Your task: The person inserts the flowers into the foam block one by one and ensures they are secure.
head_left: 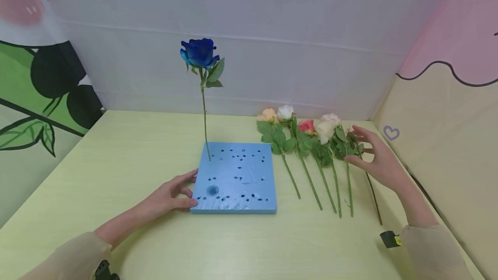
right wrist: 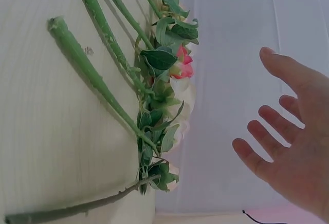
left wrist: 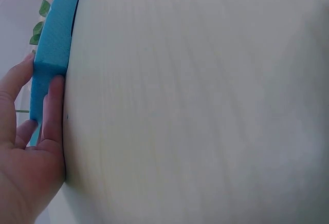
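A blue foam board (head_left: 233, 172), full of small holes, lies flat on the table. My left hand (head_left: 177, 195) holds it by its left edge, the thumb at the front corner and fingers along the side, as the left wrist view also shows. A blue rose (head_left: 200, 54) stands upright, its stem in the board's back left part. My right hand (head_left: 379, 159) hovers at the rightmost rose (head_left: 373, 191), thumb and fingers spread apart. In the right wrist view the right hand (right wrist: 293, 136) has nothing in its grasp, and the dark brownish stem (right wrist: 77, 211) lies apart from it.
Several other roses lie in a row right of the board, heads to the back: a peach rose (head_left: 268, 116), a white rose (head_left: 285, 112), a pink rose (head_left: 307, 126) and cream ones. A pale wall cloth (head_left: 311, 72) hangs behind the table; printed panels flank both sides.
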`<state>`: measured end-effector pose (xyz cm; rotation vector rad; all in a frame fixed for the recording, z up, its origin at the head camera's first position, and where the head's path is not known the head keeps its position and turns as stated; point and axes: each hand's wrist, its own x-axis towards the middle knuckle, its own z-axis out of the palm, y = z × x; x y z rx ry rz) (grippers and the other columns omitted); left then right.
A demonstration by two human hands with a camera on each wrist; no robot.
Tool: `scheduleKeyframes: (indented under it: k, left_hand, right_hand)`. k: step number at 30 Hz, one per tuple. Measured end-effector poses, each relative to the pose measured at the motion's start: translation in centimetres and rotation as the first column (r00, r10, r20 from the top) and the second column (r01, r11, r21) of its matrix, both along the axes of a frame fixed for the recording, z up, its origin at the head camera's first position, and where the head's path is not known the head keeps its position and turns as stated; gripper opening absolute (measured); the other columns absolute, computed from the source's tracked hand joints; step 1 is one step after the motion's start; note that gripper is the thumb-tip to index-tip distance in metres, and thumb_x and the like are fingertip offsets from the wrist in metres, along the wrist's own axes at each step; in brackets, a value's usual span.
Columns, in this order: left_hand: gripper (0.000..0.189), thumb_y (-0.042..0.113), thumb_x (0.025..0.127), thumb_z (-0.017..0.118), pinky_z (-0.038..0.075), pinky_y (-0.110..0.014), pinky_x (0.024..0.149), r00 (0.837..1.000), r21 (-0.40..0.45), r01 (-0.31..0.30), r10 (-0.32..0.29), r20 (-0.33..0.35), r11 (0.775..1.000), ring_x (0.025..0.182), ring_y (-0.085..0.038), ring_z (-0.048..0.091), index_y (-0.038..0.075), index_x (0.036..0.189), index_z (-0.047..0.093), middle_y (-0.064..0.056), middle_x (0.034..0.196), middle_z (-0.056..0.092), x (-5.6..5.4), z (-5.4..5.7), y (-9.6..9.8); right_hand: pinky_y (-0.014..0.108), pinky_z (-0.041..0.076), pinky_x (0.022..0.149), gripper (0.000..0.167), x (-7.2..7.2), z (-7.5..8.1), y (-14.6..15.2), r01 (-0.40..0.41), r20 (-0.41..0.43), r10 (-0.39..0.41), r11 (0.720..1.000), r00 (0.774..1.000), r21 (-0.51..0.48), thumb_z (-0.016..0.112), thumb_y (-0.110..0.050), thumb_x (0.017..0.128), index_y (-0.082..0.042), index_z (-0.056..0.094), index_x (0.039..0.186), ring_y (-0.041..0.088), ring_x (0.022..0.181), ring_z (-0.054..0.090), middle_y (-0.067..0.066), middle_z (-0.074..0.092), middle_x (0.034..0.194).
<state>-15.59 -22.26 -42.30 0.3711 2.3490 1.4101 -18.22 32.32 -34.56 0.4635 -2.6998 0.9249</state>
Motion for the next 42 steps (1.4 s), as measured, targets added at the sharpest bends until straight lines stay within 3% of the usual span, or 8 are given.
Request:
scheduleKeyframes:
  k: [4, 8, 23, 33, 42]
  left_hand:
    - [0.09, 0.031, 0.086, 0.076, 0.048, -0.02, 0.088, 1.0, -0.004, -0.001, 0.001, 0.004, 1.0, 0.106, -0.021, 0.062, 0.02, 0.158, 0.023, -0.014, 0.152, 0.041, 0.0, 0.0, 0.1]
    - [0.09, 0.031, 0.086, 0.076, 0.048, -0.02, 0.088, 1.0, -0.001, 0.0, 0.0, 0.002, 1.0, 0.107, -0.022, 0.061, 0.02, 0.158, 0.023, -0.014, 0.152, 0.04, 0.0, 0.0, 0.1]
    - [0.089, 0.034, 0.087, 0.075, 0.047, -0.024, 0.09, 1.0, -0.035, -0.013, 0.013, 0.001, 0.999, 0.107, -0.02, 0.061, 0.022, 0.158, 0.023, -0.012, 0.152, 0.041, 0.0, 0.1, 0.2]
    - [0.088, 0.034, 0.087, 0.075, 0.048, -0.023, 0.088, 1.0, -0.029, -0.009, 0.009, 0.011, 1.0, 0.107, -0.02, 0.061, 0.023, 0.158, 0.024, -0.012, 0.153, 0.04, 0.0, 0.0, 0.2]
    - [0.088, 0.033, 0.087, 0.075, 0.047, -0.024, 0.089, 1.0, -0.021, 0.001, -0.001, 0.011, 1.0, 0.107, -0.021, 0.061, 0.023, 0.158, 0.023, -0.012, 0.153, 0.04, -0.2, 0.0, 0.1]
  right_hand:
    - [0.057, 0.041, 0.099, 0.089, 0.0, -0.3, 1.2, -0.009, 0.076, 0.009, 1.0, 0.997, 0.005, 0.075, -0.02, 0.088, -0.025, 0.021, 0.158, 0.041, 0.136, 0.039, 0.016, 0.032, 0.158]
    - [0.068, 0.038, 0.095, 0.094, -0.1, -0.8, 2.2, -0.026, 0.097, 0.025, 1.0, 0.995, 0.014, 0.075, -0.02, 0.088, -0.026, 0.014, 0.16, 0.05, 0.134, 0.036, 0.023, 0.03, 0.157]
    - [0.075, 0.036, 0.09, 0.098, 0.0, -2.4, 4.9, -0.039, 0.189, 0.026, 0.997, 0.982, 0.069, 0.076, -0.023, 0.087, -0.022, 0.01, 0.16, 0.06, 0.133, 0.033, 0.026, 0.024, 0.16]
    - [0.074, 0.035, 0.094, 0.097, 0.0, -2.9, 5.9, -0.058, 0.308, 0.03, 0.995, 0.951, 0.083, 0.073, -0.023, 0.09, -0.011, 0.007, 0.16, 0.061, 0.132, 0.032, 0.029, 0.018, 0.161]
    - [0.07, 0.04, 0.095, 0.093, -0.1, -3.6, 6.5, -0.051, 0.359, 0.006, 0.992, 0.933, 0.115, 0.073, -0.023, 0.09, 0.001, 0.013, 0.157, 0.058, 0.127, 0.039, 0.037, 0.03, 0.151]
